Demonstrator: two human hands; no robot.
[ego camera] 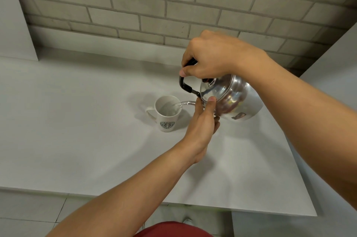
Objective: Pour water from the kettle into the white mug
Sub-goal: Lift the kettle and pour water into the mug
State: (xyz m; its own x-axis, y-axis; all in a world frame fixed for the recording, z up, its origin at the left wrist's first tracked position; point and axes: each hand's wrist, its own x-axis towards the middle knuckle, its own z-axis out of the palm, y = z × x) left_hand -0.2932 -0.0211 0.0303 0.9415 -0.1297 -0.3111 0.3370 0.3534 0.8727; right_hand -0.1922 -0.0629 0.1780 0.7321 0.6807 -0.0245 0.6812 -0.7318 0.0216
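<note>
the white counter [77, 120] is carrying the whole setup, backed by a grey brick wall [135, 5]; it is giving the mug a flat, stable base while i am pouring.

the steel kettle [231, 99] is hanging above the counter, tipped toward the left so its spout [188, 103] is reaching over the mug's rim. this tilt is what is letting water run out.

my right hand [210, 57] is wrapping closed around the black handle [184, 84] from above, carrying the weight and setting the pour angle.

my left hand [202, 120] is bracing the kettle near the spout base, thumb pressing on the edge of the lid [212, 90], probably so it is not slipping off as the kettle is leaning. the remaining fingers are curling under the body; how tightly, i cannot tell.

the white mug [167, 114] is standing upright just left of the kettle, handle pointing left, green logo facing me. a clear stream of water [176, 105] is landing inside it, and the mug is looking partly filled.
</note>
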